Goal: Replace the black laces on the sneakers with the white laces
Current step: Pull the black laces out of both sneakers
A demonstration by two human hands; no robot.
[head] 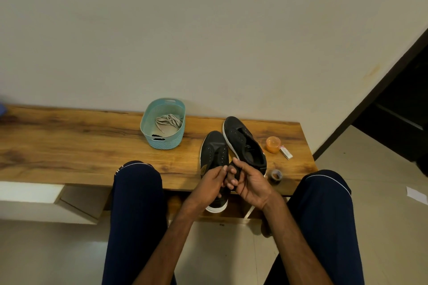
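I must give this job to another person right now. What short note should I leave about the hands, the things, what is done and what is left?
Hands: the left hand pinches the black lace. The right hand holds it too, and it seems wound round its fingers.
Things: the near sneaker and the far sneaker lie on the bench. The white laces are in the blue basket.
Done: the eyelets that show on both sneakers are empty.
Left: put this lace away, then thread the white laces into both sneakers.
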